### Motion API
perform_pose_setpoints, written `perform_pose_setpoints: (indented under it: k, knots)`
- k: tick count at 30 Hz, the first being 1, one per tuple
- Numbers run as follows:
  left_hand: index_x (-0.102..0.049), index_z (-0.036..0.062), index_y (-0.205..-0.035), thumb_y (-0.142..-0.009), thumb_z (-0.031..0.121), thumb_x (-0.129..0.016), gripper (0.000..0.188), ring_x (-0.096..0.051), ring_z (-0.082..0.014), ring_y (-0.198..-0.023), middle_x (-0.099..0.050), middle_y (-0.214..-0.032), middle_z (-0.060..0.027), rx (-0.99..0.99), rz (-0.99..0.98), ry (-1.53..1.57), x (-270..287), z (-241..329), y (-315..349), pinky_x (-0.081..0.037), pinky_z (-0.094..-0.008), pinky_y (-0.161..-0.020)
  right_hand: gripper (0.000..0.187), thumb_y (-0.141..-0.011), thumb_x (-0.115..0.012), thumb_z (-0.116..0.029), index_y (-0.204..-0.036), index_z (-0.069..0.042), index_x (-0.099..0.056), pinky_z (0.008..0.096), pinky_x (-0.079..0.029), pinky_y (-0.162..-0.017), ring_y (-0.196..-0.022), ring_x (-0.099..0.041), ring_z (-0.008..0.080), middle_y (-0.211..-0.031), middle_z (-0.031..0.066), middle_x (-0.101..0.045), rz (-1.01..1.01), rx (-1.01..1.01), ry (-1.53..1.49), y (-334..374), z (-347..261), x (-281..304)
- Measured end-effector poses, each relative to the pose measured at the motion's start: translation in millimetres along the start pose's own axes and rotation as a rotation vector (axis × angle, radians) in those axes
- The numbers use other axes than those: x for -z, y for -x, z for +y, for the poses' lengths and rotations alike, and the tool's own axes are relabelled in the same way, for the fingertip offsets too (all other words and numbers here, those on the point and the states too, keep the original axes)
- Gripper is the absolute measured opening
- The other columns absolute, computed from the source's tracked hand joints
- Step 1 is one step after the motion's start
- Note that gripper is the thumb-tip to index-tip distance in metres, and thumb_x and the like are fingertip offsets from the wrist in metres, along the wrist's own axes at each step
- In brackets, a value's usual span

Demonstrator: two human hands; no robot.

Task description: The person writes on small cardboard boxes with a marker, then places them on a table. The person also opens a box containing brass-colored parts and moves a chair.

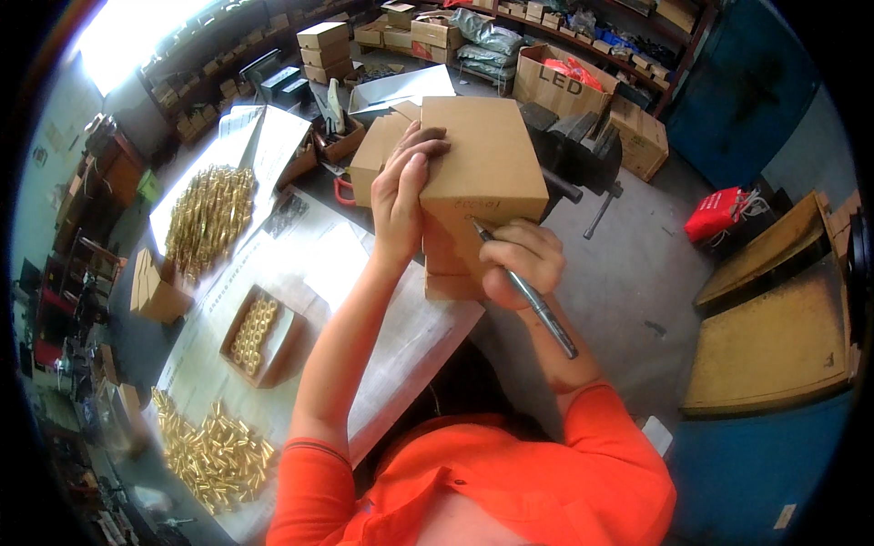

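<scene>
The right hand (523, 264) grips a dark and silver marker pen (544, 314), its tip at the near face of a brown carton (487, 150), just below some handwritten marks. The left hand (401, 196) is not closed around anything; it lies against the carton's left side, its fingers reaching over the upper edge. The carton sits on another brown box (448, 259) at the far right corner of the desk (387, 364), which is covered with pale sheets. Just left of the carton, partly behind the left hand, is a further cardboard box (366, 168). Between the left forearm and the desk's left edge, a small open box (238, 366) holds brass rings (255, 332). A loose heap of short brass tubes (214, 455) lies toward the near left corner, and longer brass pieces (209, 218) are spread on paper toward the far left corner. Beyond the carton, to the right, is a dark vise (569, 150).
</scene>
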State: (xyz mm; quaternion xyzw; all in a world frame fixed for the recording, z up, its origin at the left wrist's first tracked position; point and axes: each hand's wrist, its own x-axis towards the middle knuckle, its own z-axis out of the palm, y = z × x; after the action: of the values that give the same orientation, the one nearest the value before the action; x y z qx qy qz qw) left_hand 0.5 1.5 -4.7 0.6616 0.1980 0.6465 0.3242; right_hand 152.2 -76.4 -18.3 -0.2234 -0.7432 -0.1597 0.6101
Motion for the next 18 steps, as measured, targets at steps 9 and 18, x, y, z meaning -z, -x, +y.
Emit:
perform_pose_setpoints:
  k: [9, 18]
  knots:
    - [-0.062, -0.0070, -0.096, -0.091, 0.017, -0.038, 0.034, -0.041, -0.0329, -0.126, -0.059, -0.116, -0.0168, 0.007, 0.003, 0.022, -0.9, 0.7, -0.1, -0.027, -0.0368, -0.105, 0.029, -0.082, -0.057, -0.028, -0.065, -0.006, -0.057, 0.0290, -0.041, -0.043, -0.047, -0.054, 0.0212, -0.056, 0.0043, -0.050, 0.003, -0.015, -0.011, -4.1, -0.5, 8.3]
    - [-0.062, -0.0069, -0.096, -0.090, 0.017, -0.039, 0.034, -0.042, -0.0329, -0.125, -0.059, -0.116, -0.0171, 0.017, 0.006, 0.012, -0.5, 1.1, 0.9, -0.027, -0.0367, -0.105, 0.022, -0.078, -0.057, -0.022, -0.064, -0.005, -0.056, 0.0295, -0.042, -0.043, -0.047, -0.053, 0.0208, -0.056, 0.0050, -0.050, 0.030, -0.019, -0.023, -1.6, 1.1, 6.7]
